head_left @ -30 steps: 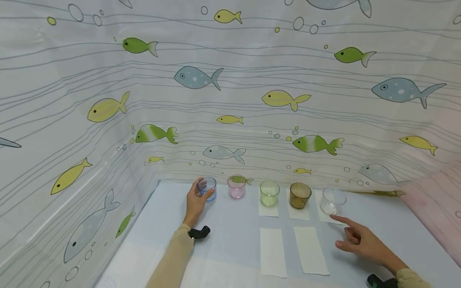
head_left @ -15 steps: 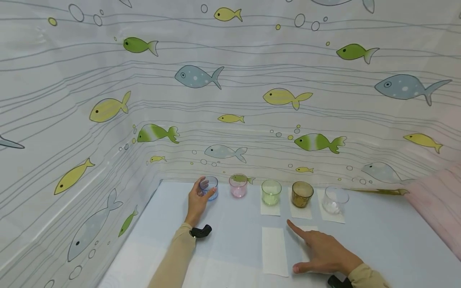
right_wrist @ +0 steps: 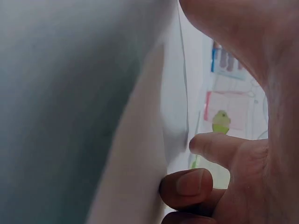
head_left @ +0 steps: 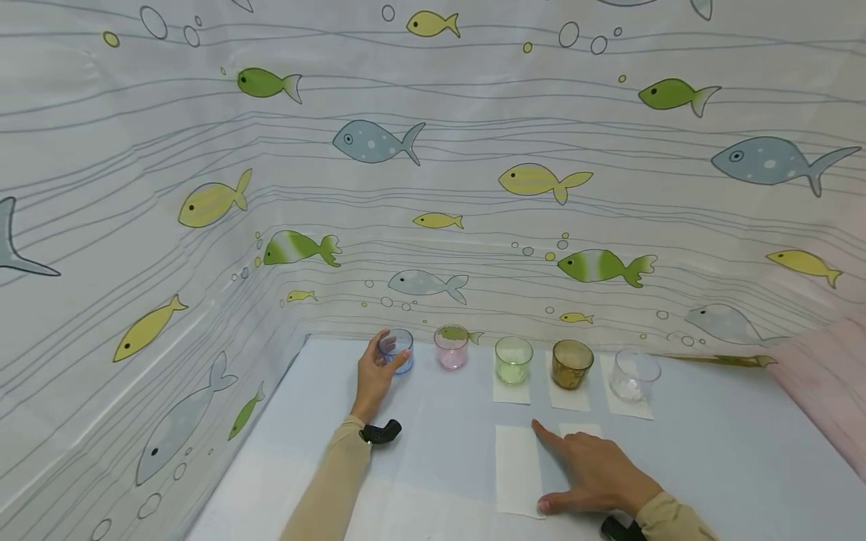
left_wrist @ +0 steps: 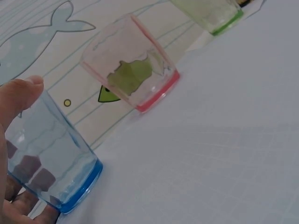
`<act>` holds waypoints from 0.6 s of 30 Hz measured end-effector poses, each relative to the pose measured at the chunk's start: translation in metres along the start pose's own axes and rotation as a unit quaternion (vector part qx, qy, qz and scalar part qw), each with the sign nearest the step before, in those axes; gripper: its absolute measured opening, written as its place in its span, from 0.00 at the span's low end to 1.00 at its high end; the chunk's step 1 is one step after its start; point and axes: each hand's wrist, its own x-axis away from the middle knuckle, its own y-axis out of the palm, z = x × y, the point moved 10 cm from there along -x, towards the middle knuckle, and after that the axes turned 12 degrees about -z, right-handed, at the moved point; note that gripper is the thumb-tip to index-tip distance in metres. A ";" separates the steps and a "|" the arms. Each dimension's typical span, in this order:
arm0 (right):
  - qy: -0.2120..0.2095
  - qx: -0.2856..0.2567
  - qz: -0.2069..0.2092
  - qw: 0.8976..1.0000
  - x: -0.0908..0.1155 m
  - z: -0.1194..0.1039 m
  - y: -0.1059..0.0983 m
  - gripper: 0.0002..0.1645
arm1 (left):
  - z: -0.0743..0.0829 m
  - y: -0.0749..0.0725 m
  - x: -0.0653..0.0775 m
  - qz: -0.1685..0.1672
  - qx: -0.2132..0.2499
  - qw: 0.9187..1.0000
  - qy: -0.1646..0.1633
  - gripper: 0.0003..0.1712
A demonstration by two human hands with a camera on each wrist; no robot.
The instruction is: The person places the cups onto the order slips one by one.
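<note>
White rectangular paper slip [head_left: 518, 469] lies at nine o'clock of the right grip [head_left: 598, 469], thumb and forefinger spread; towards half past ten, the left grip [head_left: 372, 382] clasps a round, clear blue tumbler [left_wrist: 65, 140]. Light fingertip pressure should best avoid creasing.

"Which colours flank the green glass [head_left: 514, 362]?"

"A pink glass [head_left: 451, 349], red at the base, stands to its left, with a blue glass [head_left: 399, 355], deeper blue at the base, beyond; a brown glass [head_left: 573, 367] and a colourless glass [head_left: 634, 379] stand to its right."

"And around it?"

"Behind it, a white backdrop [head_left: 487, 263] carries grey-blue wavy lines and yellow, green and blue-grey fish, some spotted, some banded. In front, white paper strips [head_left: 518, 469] show against a pale blue table cover [head_left: 433, 451], with beige sleeves [head_left: 331, 481] and black wristbands [head_left: 382, 432]."
</note>
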 end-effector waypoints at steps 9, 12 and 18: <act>0.010 0.016 0.014 1.000 -0.002 0.001 0.001 0.73 | 0.002 0.001 0.002 -0.005 -0.008 1.000 -0.007 0.43; 0.014 0.018 0.012 1.000 -0.003 0.000 0.001 0.73 | 0.003 0.001 0.002 -0.005 -0.012 1.000 -0.006 0.43; 0.019 0.014 0.007 1.000 -0.005 -0.001 0.003 0.73 | -0.012 -0.003 -0.003 -0.001 -0.009 1.000 -0.014 0.44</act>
